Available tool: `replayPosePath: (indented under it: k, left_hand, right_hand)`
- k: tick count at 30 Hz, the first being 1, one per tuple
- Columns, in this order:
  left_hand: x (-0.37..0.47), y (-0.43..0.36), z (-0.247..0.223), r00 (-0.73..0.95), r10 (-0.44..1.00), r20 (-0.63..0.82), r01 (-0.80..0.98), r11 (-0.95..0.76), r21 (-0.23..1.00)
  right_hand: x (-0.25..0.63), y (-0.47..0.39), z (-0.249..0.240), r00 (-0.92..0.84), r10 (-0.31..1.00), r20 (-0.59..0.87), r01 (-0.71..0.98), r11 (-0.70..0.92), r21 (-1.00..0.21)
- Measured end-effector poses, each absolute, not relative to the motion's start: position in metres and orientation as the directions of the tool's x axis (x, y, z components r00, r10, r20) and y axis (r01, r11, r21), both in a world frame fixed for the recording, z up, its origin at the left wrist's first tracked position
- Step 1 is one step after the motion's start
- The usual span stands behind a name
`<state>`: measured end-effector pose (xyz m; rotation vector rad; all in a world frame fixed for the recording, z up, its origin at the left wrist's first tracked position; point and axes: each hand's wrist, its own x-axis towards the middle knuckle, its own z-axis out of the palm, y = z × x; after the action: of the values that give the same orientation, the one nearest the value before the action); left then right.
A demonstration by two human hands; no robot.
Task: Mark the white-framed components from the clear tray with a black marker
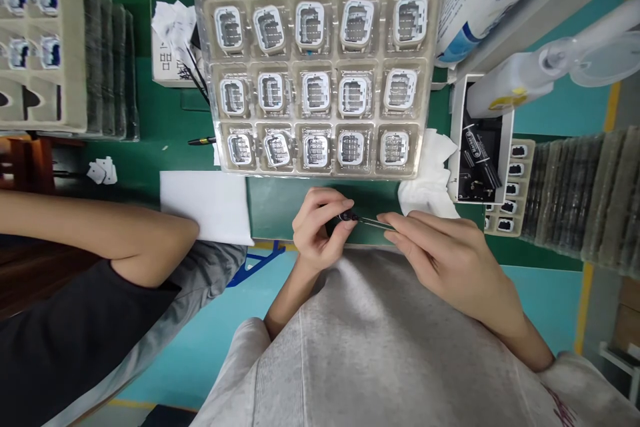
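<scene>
Close in front of my body, my left hand (320, 230) pinches a small dark part (347, 215) between thumb and fingers; its exact kind is too small to tell. My right hand (445, 253) is closed around metal tweezers (373, 221), whose tips reach to the dark part. Just beyond both hands lies a clear plastic tray (310, 177). White frame-shaped plastic pieces (316, 92) with openings sit in its compartments, one in each.
At right stand a white box (453, 173) with dark tubes, bottles (520, 80), crumpled tissue (425, 190) and stacked trays (575, 193). A white pad (207, 207) and more trays (43, 107) are at left. A co-worker's bare arm (100, 227) extends in from the left, beside the pad.
</scene>
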<state>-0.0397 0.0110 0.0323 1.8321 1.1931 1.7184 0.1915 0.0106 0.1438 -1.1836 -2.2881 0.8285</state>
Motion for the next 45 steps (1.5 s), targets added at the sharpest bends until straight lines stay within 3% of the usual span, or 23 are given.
replayPosePath:
  k: [22,45]
  left_hand:
    - [-0.04,0.011,0.033,-0.144,0.777,0.613,0.28,-0.562,0.779]
    - [-0.039,0.009,0.031,-0.173,0.749,0.639,0.342,-0.563,0.752]
  right_hand:
    - [0.191,0.006,0.142,-0.56,0.818,0.133,0.573,0.498,-0.651]
    - [0.186,0.0,0.142,-0.511,0.855,0.094,0.588,0.427,-0.686]
